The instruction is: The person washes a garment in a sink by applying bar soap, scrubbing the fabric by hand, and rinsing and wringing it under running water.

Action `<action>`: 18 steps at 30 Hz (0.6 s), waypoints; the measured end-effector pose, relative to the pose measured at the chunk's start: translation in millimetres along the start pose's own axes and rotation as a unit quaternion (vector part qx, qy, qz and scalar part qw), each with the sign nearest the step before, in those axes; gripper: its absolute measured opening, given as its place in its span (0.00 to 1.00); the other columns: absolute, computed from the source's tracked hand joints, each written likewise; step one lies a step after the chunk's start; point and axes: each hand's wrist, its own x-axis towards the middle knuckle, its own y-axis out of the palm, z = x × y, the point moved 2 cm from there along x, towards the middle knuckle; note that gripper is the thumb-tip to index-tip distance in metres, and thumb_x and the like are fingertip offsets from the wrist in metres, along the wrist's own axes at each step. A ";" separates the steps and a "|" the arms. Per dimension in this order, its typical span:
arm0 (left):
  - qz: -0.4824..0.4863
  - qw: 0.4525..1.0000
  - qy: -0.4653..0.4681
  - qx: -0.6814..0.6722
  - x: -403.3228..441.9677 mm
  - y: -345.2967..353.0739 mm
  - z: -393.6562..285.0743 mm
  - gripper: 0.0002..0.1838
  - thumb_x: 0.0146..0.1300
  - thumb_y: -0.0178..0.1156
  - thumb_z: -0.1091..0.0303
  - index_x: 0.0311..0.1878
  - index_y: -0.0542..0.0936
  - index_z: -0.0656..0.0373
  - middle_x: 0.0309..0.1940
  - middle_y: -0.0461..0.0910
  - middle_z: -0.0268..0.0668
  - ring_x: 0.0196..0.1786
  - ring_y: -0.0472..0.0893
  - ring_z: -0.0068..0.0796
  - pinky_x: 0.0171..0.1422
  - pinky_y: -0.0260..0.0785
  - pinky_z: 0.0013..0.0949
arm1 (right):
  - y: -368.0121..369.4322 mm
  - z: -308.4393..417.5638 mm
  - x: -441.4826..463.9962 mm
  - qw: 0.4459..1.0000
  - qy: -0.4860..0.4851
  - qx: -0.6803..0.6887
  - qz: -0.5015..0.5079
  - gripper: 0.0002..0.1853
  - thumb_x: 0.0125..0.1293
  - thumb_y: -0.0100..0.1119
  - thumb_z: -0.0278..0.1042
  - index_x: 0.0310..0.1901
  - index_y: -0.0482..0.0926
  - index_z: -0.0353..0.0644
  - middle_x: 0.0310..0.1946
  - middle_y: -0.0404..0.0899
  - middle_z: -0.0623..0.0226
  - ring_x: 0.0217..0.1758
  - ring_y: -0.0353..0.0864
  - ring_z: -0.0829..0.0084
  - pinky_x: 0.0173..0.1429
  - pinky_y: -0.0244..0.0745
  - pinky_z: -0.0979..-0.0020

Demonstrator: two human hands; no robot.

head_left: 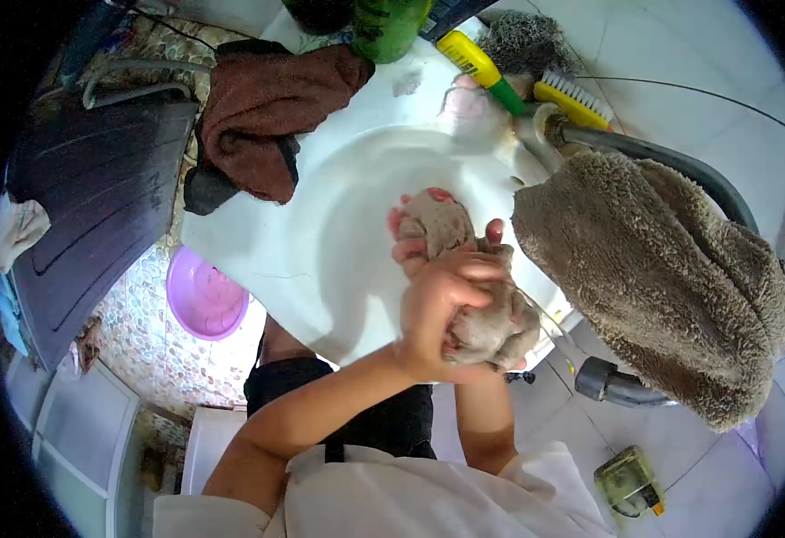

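Note:
A wet grey-beige cloth [497, 323] is bunched up and squeezed between both my hands over the white washbasin [339, 193]. My left hand [437, 300] lies on top, its fingers wrapped round the middle of the cloth. Beneath the bundle is my right hand [409, 242], mostly hidden. Its reddened fingertips curl round the far end, where part of the cloth [442, 220] bulges out. The crumpled lower end hangs toward the basin's near right edge.
A thick brown towel [653, 278] hangs over a metal rail at right. A dark brown cloth [271, 112] drapes the basin's left rim. A yellow-green bottle [478, 67], brush [572, 100] and steel scourer [525, 43] sit behind the faucet. A purple bowl [206, 294] is lower left.

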 end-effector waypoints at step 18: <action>-0.221 0.727 -0.456 -0.464 27.9 -14.1 61.9 0.14 0.61 0.57 0.63 0.47 0.70 0.56 0.38 0.74 0.34 0.41 0.75 0.26 0.45 0.71 0.31 | 39.4 16.2 -20.4 0.417 -0.472 -0.750 -0.200 0.13 0.49 0.58 0.16 0.39 0.72 0.31 0.35 0.78 0.63 0.38 0.76 0.73 0.44 0.71 0.74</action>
